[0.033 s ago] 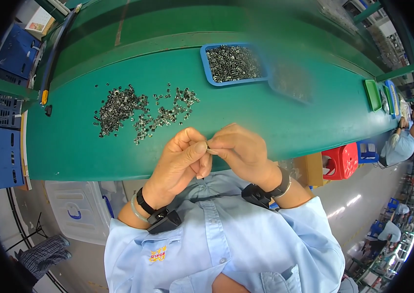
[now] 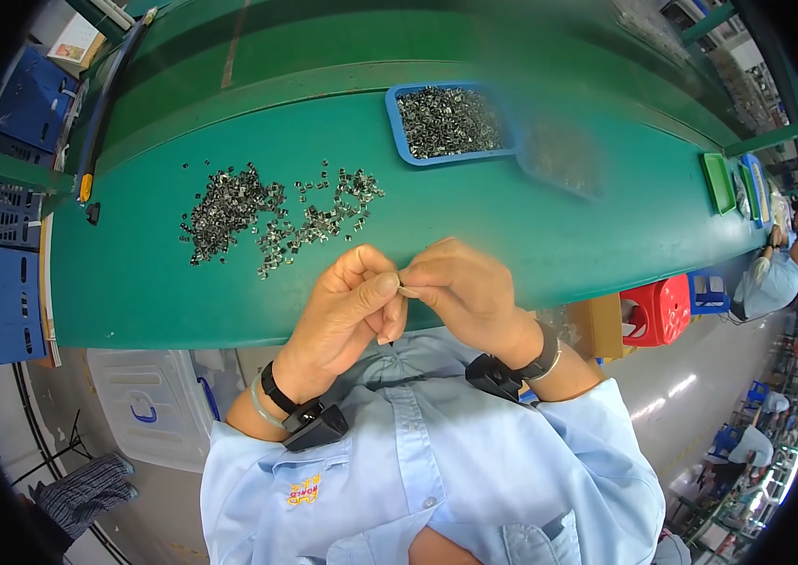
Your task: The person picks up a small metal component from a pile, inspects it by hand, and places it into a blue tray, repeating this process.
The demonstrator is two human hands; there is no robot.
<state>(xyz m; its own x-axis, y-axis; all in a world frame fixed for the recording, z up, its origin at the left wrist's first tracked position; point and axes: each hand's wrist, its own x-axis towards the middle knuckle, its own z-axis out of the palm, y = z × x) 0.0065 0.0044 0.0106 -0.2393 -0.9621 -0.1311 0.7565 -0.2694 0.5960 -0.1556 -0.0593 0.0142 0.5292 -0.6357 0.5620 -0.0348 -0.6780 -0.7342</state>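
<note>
My left hand [image 2: 347, 306] and my right hand [image 2: 463, 285] meet fingertip to fingertip above the table's near edge. Each has thumb and index finger closed in a pinch. Whatever sits between the fingertips is tiny and almost wholly covered, so I cannot make out its kind. Beyond my left hand, a dense heap of small black and silver metal pieces [image 2: 229, 209] lies on the green table [image 2: 145, 306]. To the right of that heap, a looser scatter of similar pieces [image 2: 324, 218] spreads out, the nearest loose things to my hands.
A blue tray [image 2: 404, 141] full of small metal pieces stands at the far middle; a blurred patch covers the area to its right. Green and blue trays [image 2: 719, 184] sit at the right end. Below are a red stool [image 2: 667, 309] and a clear storage box [image 2: 149, 405]. A co-worker [image 2: 766, 282] sits far right.
</note>
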